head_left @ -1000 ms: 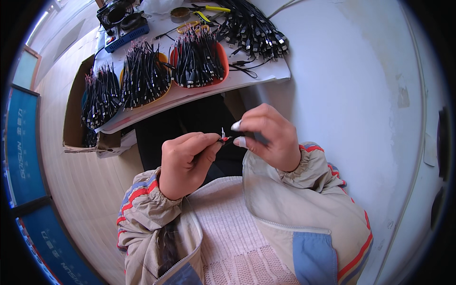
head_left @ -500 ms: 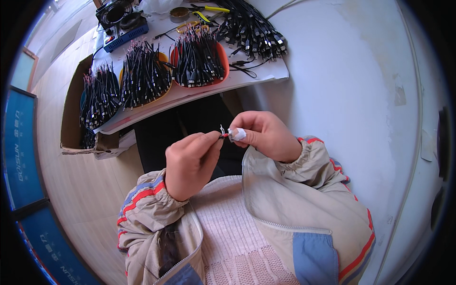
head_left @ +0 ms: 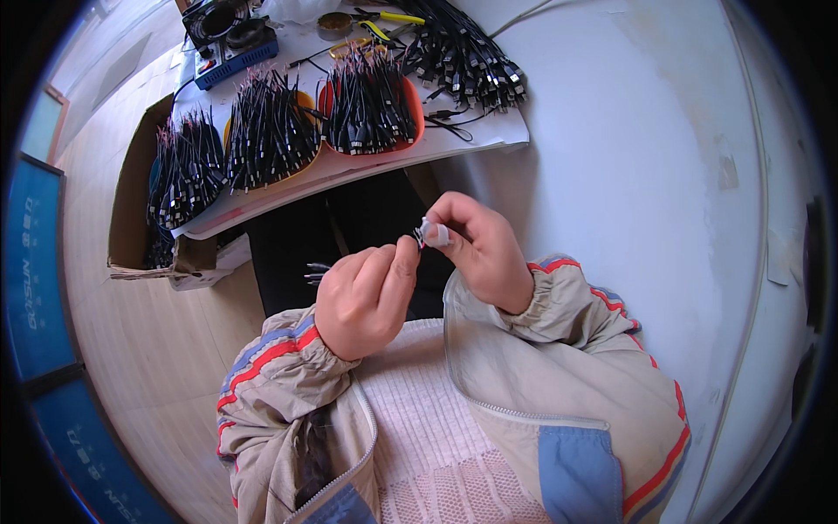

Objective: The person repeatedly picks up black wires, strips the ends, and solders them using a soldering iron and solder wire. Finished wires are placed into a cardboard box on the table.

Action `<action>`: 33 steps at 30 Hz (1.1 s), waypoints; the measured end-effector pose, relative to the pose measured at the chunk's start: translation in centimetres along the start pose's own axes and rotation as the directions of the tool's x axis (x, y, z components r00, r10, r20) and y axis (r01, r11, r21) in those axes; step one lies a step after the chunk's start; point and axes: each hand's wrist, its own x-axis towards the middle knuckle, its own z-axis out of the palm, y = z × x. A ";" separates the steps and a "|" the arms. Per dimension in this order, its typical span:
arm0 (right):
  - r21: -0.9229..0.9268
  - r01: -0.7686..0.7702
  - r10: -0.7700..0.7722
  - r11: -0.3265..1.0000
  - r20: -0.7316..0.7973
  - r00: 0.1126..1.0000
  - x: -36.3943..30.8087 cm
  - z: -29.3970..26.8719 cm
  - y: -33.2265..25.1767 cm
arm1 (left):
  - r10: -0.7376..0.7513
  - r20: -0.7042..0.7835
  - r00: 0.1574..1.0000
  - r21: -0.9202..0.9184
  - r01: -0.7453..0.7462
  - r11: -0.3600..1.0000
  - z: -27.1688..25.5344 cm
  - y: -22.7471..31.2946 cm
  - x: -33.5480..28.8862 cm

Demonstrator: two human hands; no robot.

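My left hand (head_left: 365, 293) is closed around a few thin black cables. Their metal-tipped plugs (head_left: 317, 273) stick out past its outer side. Beyond its thumb and forefinger show short wire ends (head_left: 419, 237), dark with bits of red and white. My right hand (head_left: 480, 249) meets them there in a pinch, its fingertips touching or nearly touching the left ones. A white wrap (head_left: 443, 235) covers the right thumb. Exactly which strands lie between the right fingertips is too small to make out. Both hands are above my lap.
Ahead is a white table (head_left: 384, 168) with black cables upright in a red bin (head_left: 416, 109), a yellow bin (head_left: 305, 106) and another bundle (head_left: 185, 170). More cables (head_left: 467, 65), yellow-handled pliers (head_left: 375, 31) and a blue-based device (head_left: 236, 65) lie behind. A cardboard box (head_left: 131, 201) stands left.
My left hand has turned and shifted slightly right, so plugs now show beside it. My right hand has moved a little up and left, still pinching near the wire ends.
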 end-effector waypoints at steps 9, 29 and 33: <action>-0.377 0.373 -0.354 0.848 0.120 0.927 0.1 -1.5 -1.7 | -0.499 0.386 0.776 -0.666 0.609 0.431 -2.0 -0.5 -0.6; -0.279 0.570 -0.486 0.773 0.319 0.814 0.3 -1.5 -2.2 | -0.253 0.621 0.742 -0.783 0.598 -0.170 -1.3 -2.0 -0.9; -0.364 0.626 -0.545 0.690 0.308 0.780 -0.2 -2.0 -1.6 | -0.343 0.612 0.712 -0.784 0.603 -0.148 -0.9 -1.5 -0.8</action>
